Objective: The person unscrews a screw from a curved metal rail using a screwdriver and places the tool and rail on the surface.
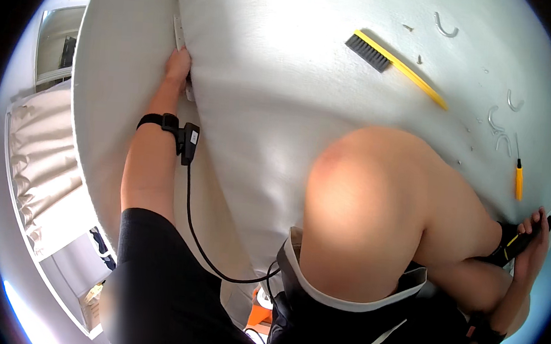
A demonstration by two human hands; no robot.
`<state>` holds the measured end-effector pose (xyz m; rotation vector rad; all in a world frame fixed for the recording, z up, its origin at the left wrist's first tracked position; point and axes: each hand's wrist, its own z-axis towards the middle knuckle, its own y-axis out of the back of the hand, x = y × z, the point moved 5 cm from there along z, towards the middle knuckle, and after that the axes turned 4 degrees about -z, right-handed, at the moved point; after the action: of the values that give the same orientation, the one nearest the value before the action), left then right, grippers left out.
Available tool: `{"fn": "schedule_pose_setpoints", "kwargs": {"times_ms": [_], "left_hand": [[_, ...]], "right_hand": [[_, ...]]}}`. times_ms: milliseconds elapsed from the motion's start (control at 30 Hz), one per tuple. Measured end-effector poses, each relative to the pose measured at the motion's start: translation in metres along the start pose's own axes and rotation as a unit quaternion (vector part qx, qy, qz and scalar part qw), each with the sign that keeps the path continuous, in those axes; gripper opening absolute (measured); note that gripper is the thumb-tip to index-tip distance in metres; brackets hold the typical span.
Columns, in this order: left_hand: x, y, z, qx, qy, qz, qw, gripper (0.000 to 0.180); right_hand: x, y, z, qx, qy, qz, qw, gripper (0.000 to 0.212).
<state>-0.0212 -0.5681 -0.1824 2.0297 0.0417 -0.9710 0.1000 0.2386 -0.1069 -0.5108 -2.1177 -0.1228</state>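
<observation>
At the far left, my left hand [179, 66] is closed around a long, pale flat strip [178, 32] lying along the seam of the white padded surface. The strip shows above and below my fist, with small dark marks on it. Over at the right edge, my right hand [531, 247] has its fingers curled around a black, elongated object with a yellow stripe [518, 245], next to my black sock. Its exact kind is unclear. A thin pale line runs up from near those fingertips. My bent knee [369, 198] rises between the two arms.
A yellow brush [401, 66] with dark bristles lies on the white surface [264, 62]. Right of it are several curved metallic hooks [445, 27], small screws [419, 59] and a yellow-handled screwdriver [519, 179]. A black cable [195, 237] hangs from my left wrist strap.
</observation>
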Motion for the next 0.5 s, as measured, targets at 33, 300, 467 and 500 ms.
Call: {"fn": "schedule_pose_setpoints", "kwargs": {"times_ms": [33,300,467,500], "left_hand": [[0.001,-0.001,-0.005,0.013,0.024,-0.044,0.999,0.046],[-0.010,0.005,-0.017,-0.009,0.013,-0.069,0.998,0.049],[0.013,0.017,-0.004,-0.177,-0.103,0.103,0.973,0.046],[0.010,0.015,-0.009,-0.182,-0.117,0.112,0.970,0.045]], "right_hand": [[0.001,-0.002,0.001,0.008,-0.003,-0.005,1.000,0.023],[0.007,-0.015,-0.001,0.000,0.008,-0.009,1.000,0.023],[0.006,-0.028,-0.008,-0.011,0.013,-0.009,1.000,0.022],[0.006,-0.028,-0.008,-0.014,0.014,-0.009,1.000,0.022]]}}
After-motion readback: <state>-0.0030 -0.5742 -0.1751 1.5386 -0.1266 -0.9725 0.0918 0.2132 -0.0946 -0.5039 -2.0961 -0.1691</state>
